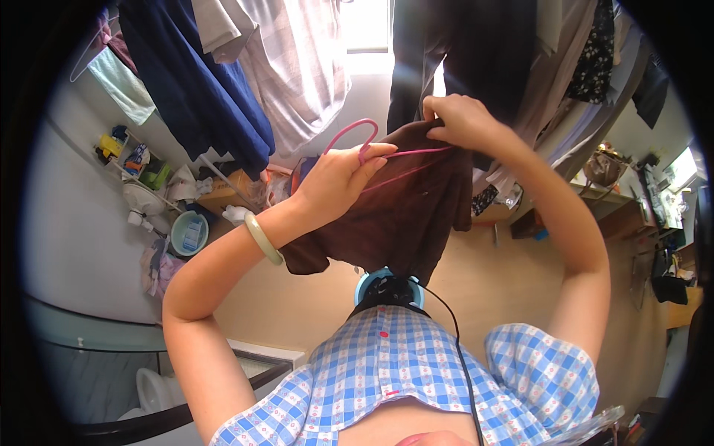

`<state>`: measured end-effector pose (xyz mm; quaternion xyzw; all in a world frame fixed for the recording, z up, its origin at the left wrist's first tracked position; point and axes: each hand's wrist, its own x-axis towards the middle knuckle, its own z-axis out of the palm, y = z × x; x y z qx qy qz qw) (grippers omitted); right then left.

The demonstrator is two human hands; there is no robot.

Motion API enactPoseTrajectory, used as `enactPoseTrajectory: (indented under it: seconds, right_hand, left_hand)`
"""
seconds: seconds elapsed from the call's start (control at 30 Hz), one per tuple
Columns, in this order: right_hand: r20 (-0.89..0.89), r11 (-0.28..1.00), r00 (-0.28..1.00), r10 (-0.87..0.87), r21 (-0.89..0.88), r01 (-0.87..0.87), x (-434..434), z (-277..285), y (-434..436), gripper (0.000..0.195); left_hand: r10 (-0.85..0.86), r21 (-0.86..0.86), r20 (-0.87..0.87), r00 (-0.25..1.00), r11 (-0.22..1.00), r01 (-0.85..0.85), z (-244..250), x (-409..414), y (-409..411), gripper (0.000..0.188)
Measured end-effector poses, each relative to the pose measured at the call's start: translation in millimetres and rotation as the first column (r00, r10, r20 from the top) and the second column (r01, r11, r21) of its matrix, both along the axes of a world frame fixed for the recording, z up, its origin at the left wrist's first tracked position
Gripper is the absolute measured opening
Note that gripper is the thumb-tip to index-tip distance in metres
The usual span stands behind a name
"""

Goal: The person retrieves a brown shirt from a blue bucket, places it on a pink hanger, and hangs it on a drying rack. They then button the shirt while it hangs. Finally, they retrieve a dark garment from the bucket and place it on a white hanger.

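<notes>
My left hand (pixel 343 175) grips a pink wire clothes hanger (pixel 357 124) just below its hook. A dark brown garment (pixel 390 223) hangs in front of me, with one arm of the hanger lying across its upper part. At the garment's top right edge, my right hand (pixel 466 120) pinches the cloth between thumb and fingers, close to the hanger's right end. Below the garment's hem stands a light blue bucket (pixel 360 290) with dark cloth (pixel 387 287) in it. How far the hanger sits inside the garment I cannot tell.
Dark trousers (pixel 491 56), a white garment (pixel 301 67) and a navy garment (pixel 189 83) hang ahead. More clothes (pixel 594 61) hang at right. A basin (pixel 177 237) and a cardboard box (pixel 226 189) stand left, a desk (pixel 613 214) right. A black cable (pixel 458 334) runs down my front.
</notes>
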<state>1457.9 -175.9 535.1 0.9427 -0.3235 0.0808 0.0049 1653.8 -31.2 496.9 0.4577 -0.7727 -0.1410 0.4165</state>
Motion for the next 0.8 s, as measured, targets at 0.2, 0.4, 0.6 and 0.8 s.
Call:
enactPoseTrajectory:
  seconds: [0.2,0.4,0.6,0.8]
  right_hand:
    - [0.272,0.859,0.950,0.151,-0.512,0.010,-13,-17,23,0.025]
    - [0.398,0.991,0.913,-0.096,-0.044,0.123,-31,-15,20,0.018]
    - [0.652,0.904,0.758,-0.029,0.341,-0.259,-19,-35,-1,0.015]
    - [0.376,0.932,0.919,0.117,-0.362,0.030,-1,-30,44,0.031]
  left_hand:
    - [0.066,0.125,-0.185,0.981,0.991,-0.043,15,8,-21,0.023]
    - [0.115,0.110,-0.125,0.985,0.989,-0.101,16,11,-26,0.024]
    - [-0.009,0.226,-0.066,0.998,0.974,0.024,31,3,-24,0.025]
    - [0.147,0.204,-0.189,0.971,0.973,-0.107,39,18,-26,0.024]
